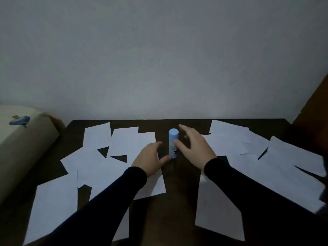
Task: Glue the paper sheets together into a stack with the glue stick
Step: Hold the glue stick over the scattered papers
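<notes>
Two black sleeves point(106, 197) reach over the paper sheets point(56, 201) on the dark desk point(177, 201). The glue stick point(173, 143) stands upright between the spread, empty left hand point(150, 158) and right hand point(195, 148). One hand should hold its body firmly while the other pulls the cap straight off.

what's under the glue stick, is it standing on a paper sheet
The glue stick stands upright on the bare dark table, in the gap between the paper sheets. Its base is partly hidden by the left hand's thumb, so the contact spot is unseen.
</notes>
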Tool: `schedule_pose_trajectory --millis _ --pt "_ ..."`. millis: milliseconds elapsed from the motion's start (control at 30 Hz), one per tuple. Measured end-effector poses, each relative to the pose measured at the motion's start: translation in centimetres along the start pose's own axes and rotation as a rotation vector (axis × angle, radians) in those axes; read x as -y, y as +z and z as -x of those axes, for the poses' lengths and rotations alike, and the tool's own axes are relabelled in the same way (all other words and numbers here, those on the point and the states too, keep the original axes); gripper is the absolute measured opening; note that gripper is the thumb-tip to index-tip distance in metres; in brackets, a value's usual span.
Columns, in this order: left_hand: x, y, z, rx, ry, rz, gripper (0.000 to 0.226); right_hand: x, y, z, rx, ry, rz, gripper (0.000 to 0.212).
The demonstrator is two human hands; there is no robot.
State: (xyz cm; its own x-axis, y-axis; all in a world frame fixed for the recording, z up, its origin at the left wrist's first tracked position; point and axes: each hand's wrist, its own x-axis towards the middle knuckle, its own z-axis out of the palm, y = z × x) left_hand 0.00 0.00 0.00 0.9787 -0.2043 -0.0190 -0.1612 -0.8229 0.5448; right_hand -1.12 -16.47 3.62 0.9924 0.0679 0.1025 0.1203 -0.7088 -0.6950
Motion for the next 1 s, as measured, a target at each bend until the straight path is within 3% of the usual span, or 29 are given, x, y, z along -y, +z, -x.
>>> schedule_pose_trajectory --millis 167,300,467,633,800,900,1000 --pt "-0.1 2.0 -1.0 -0.061 0.048 0.229 0.046 0.1 2.1 -1.4 -0.064 0.07 -0.224 0.055" --pt "-0.3 2.9 -1.0 -0.129 0.075 0.237 0.028 -0.3 2.8 -1.3 -0.125 0.106 -0.366 0.046" --pt "-0.2 3.0 0.8 -0.151 0.088 0.257 0.028 -0.5 3.0 -0.5 -0.165 0.13 -0.484 0.042" --pt "-0.9 3.6 4.5 -0.122 -0.052 0.515 0.022 0.1 3.8 1.5 -0.2 0.258 -0.768 0.008" --pt "-0.2 2.9 6.9 -0.068 -0.222 0.913 0.023 -0.6 5.7 4.3 -0.188 0.464 -0.93 0.025" --pt "0.2 3.0 8.2 -0.032 -0.254 0.938 0.025 -0.6 7.0 5.6 -0.211 0.518 -0.991 0.024" --pt "0.4 3.6 9.0 -0.103 -0.248 0.853 0.022 -0.4 8.2 6.3 -0.24 0.563 -1.014 0.027"
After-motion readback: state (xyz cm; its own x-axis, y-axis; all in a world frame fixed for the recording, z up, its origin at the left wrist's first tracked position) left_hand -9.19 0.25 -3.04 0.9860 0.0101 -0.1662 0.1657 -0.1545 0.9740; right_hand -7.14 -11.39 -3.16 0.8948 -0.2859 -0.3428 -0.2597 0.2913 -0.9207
